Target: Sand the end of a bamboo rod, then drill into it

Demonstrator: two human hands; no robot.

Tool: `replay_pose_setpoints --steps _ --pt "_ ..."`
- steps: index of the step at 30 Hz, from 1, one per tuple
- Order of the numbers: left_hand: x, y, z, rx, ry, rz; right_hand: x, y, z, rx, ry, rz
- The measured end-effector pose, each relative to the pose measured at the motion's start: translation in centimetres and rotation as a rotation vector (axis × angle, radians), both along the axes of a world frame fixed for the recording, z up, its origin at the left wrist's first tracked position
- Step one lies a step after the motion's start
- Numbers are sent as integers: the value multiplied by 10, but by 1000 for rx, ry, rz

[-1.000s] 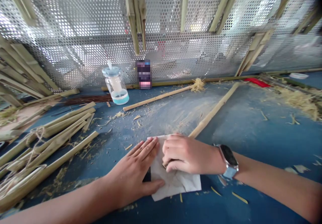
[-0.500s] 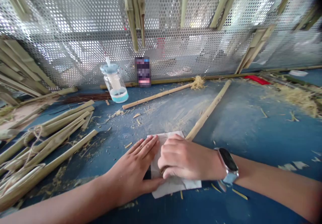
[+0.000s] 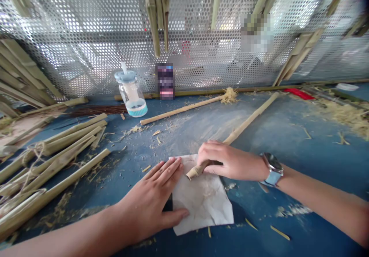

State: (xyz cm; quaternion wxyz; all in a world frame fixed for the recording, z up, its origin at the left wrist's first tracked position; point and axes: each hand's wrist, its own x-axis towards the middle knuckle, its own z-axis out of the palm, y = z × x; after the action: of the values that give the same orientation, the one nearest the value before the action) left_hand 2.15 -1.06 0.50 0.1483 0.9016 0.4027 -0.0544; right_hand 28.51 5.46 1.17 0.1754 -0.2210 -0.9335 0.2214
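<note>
A left hand (image 3: 152, 195) lies flat, thumb spread, apparently to stop the paper (image 3: 201, 207) sliding on a blue desk (image 3: 291, 145), as the right hand (image 3: 221, 157) grips a wooden stick (image 3: 249, 122) near its knobbly end over the sheet, seemingly for close control.

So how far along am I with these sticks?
Probably partway. The loose stick lying aside looks stripped, so perhaps done. In hand: the right hand holds another stick, its near end by the white sheet, where the left hand rests. Left, perhaps: finishing that one, and the bamboo bundle, tied with string.
</note>
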Motion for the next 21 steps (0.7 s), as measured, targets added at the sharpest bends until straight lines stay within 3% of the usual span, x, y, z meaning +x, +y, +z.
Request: replay_pose_setpoints --steps 3,10,17,21 --pt "1 0 1 -12 10 4 -1 3 -6 6 24 -6" --pt "-2 2 -2 0 -1 -26 -27 -41 -5 226 -46 90" --pt "-4 0 1 8 -2 -29 -9 -2 -3 202 -81 -5" --pt "-3 1 1 -9 -16 -31 -19 -15 -8 291 -79 64"
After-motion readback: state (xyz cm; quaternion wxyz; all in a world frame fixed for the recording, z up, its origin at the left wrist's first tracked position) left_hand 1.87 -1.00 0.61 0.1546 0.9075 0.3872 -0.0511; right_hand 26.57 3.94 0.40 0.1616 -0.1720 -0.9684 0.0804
